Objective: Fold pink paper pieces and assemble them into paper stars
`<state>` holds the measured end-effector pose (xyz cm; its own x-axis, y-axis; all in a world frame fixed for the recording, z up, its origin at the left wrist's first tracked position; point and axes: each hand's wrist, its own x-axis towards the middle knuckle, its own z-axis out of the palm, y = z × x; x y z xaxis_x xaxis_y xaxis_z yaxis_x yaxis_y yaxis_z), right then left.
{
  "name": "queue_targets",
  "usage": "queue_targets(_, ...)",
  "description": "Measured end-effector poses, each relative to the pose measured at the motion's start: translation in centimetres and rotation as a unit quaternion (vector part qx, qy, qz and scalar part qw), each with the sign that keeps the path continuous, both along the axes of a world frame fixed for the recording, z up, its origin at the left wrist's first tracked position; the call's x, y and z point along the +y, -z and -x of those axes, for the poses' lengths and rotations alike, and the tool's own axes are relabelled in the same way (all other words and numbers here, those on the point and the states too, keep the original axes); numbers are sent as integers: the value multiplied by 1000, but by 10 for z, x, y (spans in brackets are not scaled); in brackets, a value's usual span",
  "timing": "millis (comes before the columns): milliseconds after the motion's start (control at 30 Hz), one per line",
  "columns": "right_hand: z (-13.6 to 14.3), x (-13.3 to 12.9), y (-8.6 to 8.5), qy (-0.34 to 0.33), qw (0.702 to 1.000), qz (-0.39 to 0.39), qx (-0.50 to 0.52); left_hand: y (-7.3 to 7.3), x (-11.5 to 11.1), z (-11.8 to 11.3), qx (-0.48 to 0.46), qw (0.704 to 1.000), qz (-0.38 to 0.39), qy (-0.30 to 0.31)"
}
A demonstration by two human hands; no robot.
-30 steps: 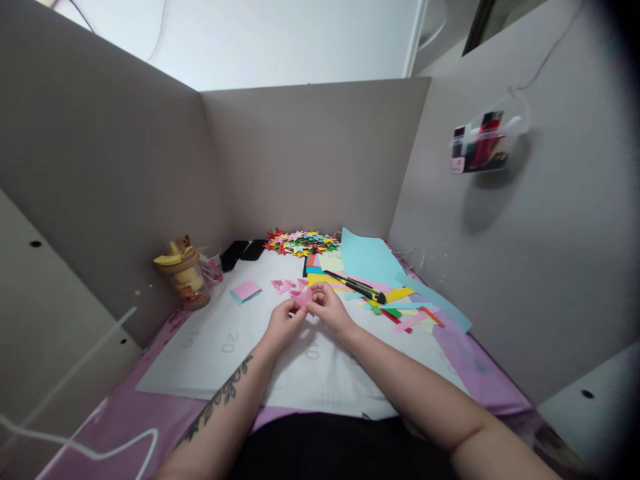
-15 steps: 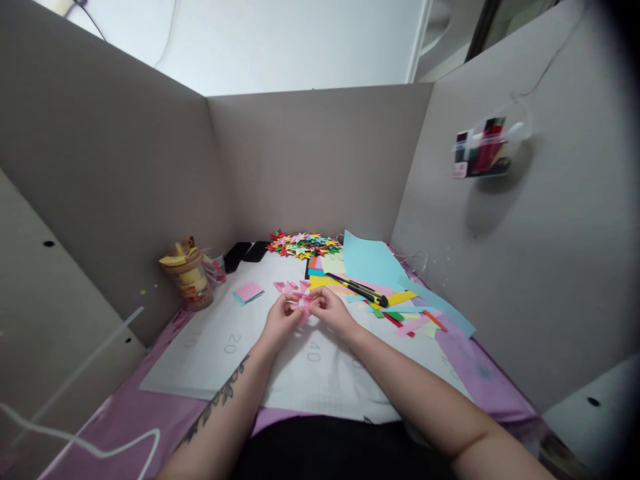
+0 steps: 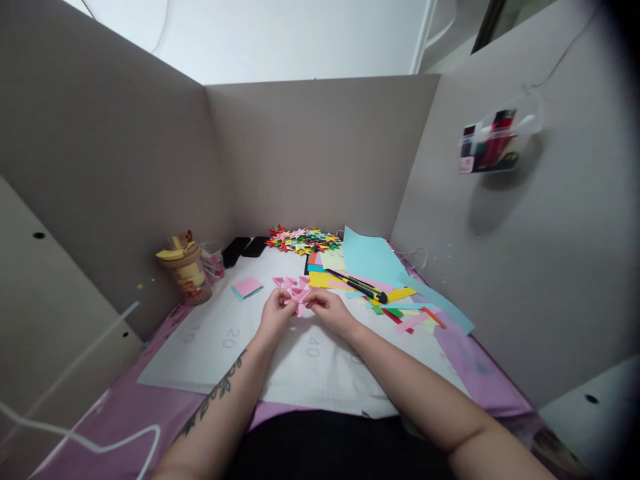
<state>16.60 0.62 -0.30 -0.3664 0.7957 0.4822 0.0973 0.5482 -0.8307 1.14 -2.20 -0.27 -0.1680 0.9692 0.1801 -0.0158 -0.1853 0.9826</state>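
Between my two hands is a pink folded paper piece point(image 3: 300, 299) with pointed tips, held a little above the white mat point(image 3: 280, 373). My left hand point(image 3: 277, 313) is closed, its thumb and fingers pinching the left side of the paper. On the opposite side my right hand point(image 3: 327, 310) pinches it the same way. Just beyond my fingers lie several small pink folded paper triangles point(image 3: 279, 283). Left of them rests a small stack of square paper point(image 3: 248, 287), pink on top with blue beneath.
A box cutter point(image 3: 367, 289) lies on colored paper strips point(image 3: 400, 295) at right, near a light blue sheet point(image 3: 373, 257). Many paper stars point(image 3: 303, 241) are heaped at the back. A yellow-lidded cup point(image 3: 187, 273) and black flat objects point(image 3: 245, 248) stand at left. Grey panels surround the table.
The pink folded paper has turned and opened out slightly, with its points showing more clearly between my fingers. The whole view has shifted a little.
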Motion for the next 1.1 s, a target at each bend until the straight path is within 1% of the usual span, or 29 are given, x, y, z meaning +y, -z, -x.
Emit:
queue_targets(100,2,-4,-3,22,999,-27,-28,1,-1,-2,-10,1000,1,7)
queue_targets(300,4,-10,-5,40,998,-37,-10,-3,-3,1,-30,999,7,41)
queue_targets(367,4,-9,-5,46,998,-39,-2,-5,-6,5,-19,998,13,57)
queue_targets(433,2,-8,-4,55,998,-33,11,-7,-8,9,11,998,19,62)
queue_targets(500,2,-6,-1,57,998,-17,31,-6,-11,12,55,997,7,53)
queue_targets(533,1,-5,0,53,998,-5,44,-6,-12,13,82,996,-12,46)
queue_targets(667,3,-4,1,13,993,50,105,-4,-16,13,182,976,-122,8)
queue_targets(733,4,-5,-1,-4,989,70,127,-5,-17,12,203,968,-149,-9)
queue_targets(833,5,-8,-4,-16,986,84,144,-7,-18,12,214,964,-157,-30)
queue_targets(933,6,-10,-5,-20,986,83,144,-11,-19,12,200,966,-158,-41)
queue_targets(1100,7,-9,-1,16,991,60,120,-16,-22,10,154,975,-153,-43)
